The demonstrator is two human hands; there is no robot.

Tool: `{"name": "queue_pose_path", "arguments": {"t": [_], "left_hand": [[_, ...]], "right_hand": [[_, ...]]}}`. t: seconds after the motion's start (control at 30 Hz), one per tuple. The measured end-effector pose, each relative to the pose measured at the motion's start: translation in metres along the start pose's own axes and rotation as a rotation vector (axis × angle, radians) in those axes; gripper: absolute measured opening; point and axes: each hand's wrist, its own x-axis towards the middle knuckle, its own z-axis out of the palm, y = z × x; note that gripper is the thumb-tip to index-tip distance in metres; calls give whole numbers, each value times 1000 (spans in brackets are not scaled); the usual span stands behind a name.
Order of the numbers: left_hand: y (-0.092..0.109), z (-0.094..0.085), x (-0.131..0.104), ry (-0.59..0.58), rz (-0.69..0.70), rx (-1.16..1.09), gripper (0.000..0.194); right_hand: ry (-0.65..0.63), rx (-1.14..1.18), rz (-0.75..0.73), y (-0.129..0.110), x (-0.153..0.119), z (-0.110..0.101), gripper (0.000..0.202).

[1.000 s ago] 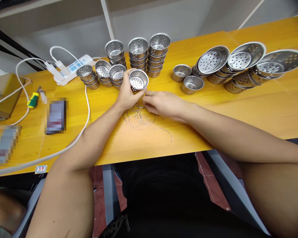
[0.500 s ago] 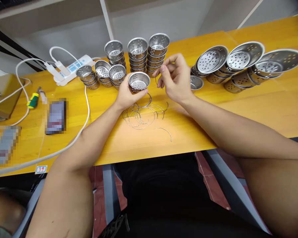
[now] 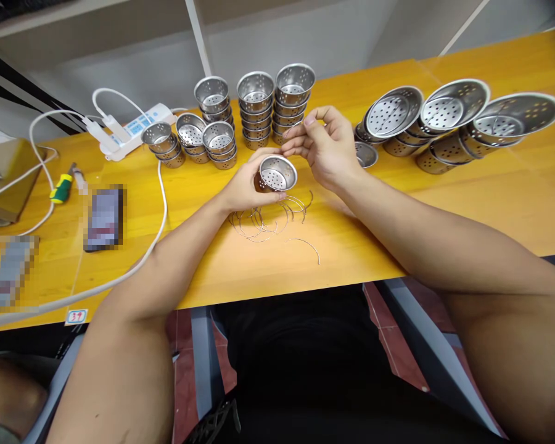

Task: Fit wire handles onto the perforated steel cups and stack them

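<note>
My left hand (image 3: 245, 188) is wrapped round a small perforated metal cup (image 3: 278, 174), its open mouth tipped toward me. Just beyond the cup's far right rim, my right hand (image 3: 327, 147) is closed in a pinch on a thin curved wire (image 3: 296, 126), much of it hidden by the fingers. The right fingertips come close to the left fingers; whether they touch I cannot tell. Under and in front of the cup, several loose wire rings and curved pieces (image 3: 259, 239) lie on the yellow table (image 3: 240, 277).
Stacks of perforated cups (image 3: 256, 92) stand behind my hands, with shorter stacks (image 3: 219, 139) to their left. Leaning stacks (image 3: 453, 114) are at the right, beside a single cup (image 3: 366, 154). A power strip (image 3: 139, 129), white cable (image 3: 164, 203), screwdriver (image 3: 61, 189) and blurred-out phone (image 3: 104, 219) lie left.
My left hand has brought the cup rightward and nearer to me, tilting its mouth more toward me. The right fingers have shifted slightly left, close to the left fingertips.
</note>
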Motion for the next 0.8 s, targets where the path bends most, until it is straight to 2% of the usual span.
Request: {"name": "queue_pose_path", "arguments": {"t": [0.13, 0.2, 0.33, 0.43, 0.5, 0.6, 0.7, 0.8], "left_hand": [[4, 2, 0, 11, 4, -31, 114], [8, 3, 0, 14, -8, -47, 110], [10, 3, -2, 61, -13, -26, 96], [7, 1, -3, 65, -15, 83, 88], [6, -1, -4, 65, -10, 172, 87], [7, -3, -4, 63, -6, 247, 90], [5, -2, -4, 50, -3, 260, 90], [-6, 1, -4, 80, 19, 222, 92]], "right_hand": [[-19, 38, 10, 4, 4, -4, 69], [-31, -28, -7, 8, 7, -9, 67], [-87, -371, -97, 10, 13, -24, 56], [-167, -719, -342, -1, 12, -33, 51], [-286, -943, -457, -10, 10, -35, 48], [-422, -1154, -430, -17, 8, -33, 44], [-430, -1233, -408, -13, 7, -31, 42], [-394, -1233, -390, -4, 9, -35, 37]]}}
